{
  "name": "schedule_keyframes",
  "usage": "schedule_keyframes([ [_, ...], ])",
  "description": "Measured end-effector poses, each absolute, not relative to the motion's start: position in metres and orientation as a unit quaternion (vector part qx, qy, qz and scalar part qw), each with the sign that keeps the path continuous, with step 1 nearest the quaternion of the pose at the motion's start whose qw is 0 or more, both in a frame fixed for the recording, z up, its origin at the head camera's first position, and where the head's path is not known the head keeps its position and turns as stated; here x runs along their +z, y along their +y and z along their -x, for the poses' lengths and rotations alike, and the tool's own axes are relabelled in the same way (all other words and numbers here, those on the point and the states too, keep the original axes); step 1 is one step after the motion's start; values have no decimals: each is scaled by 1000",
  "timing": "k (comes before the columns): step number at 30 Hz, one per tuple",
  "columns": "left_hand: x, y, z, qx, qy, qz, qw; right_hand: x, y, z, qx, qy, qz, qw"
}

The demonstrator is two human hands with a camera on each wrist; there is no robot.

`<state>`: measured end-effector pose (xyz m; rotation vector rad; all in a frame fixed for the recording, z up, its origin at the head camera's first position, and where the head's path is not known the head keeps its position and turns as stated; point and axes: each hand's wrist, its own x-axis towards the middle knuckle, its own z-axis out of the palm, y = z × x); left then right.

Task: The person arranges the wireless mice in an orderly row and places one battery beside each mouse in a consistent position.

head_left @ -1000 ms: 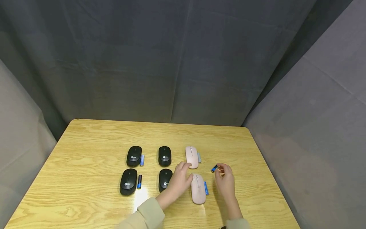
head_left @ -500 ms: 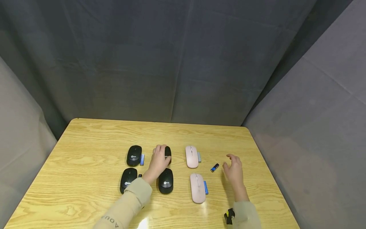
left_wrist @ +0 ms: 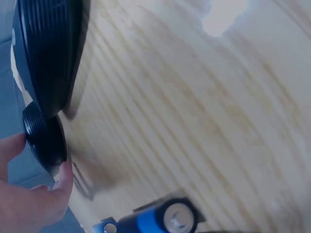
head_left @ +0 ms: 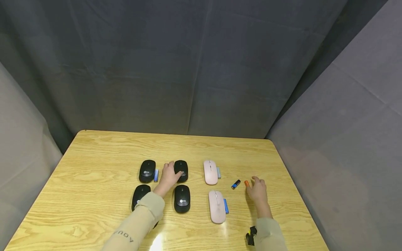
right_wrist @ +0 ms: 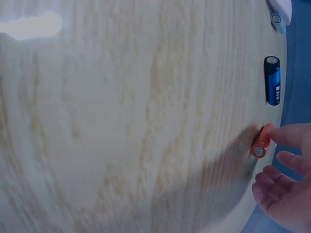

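Observation:
My left hand (head_left: 168, 179) holds the far black computer mouse (head_left: 182, 169) of the middle column. In the left wrist view, thumb and a finger touch opposite sides of that mouse. A second black mouse (head_left: 182, 198) sits nearer. My right hand (head_left: 258, 191) is beside an orange battery (head_left: 246, 183) lying on the wooden table (head_left: 94, 202). In the right wrist view, one digit touches the orange battery (right_wrist: 262, 141) while the other fingers stay apart from it. A black-and-blue battery (head_left: 236, 184) lies just to its left.
Two pink mice (head_left: 210, 172) stand right of the middle, each with a blue battery (head_left: 226, 206) alongside. At left are two more black mice (head_left: 147, 171), with a light blue battery (head_left: 156, 175) by the far one. Grey curtains (head_left: 194, 69) surround the table.
My left hand has moved left from the pink mice to the far middle black mouse. My right hand left the black-and-blue battery and shifted right; the orange battery has come into view.

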<state>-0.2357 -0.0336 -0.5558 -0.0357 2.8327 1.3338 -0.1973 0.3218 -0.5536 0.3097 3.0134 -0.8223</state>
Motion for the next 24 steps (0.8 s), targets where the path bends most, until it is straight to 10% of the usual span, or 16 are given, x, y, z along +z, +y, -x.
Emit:
schedule_keyframes([
  [24, -563, -33, 235, 468, 883, 25, 34, -569, 323, 202, -275, 958, -81, 8],
])
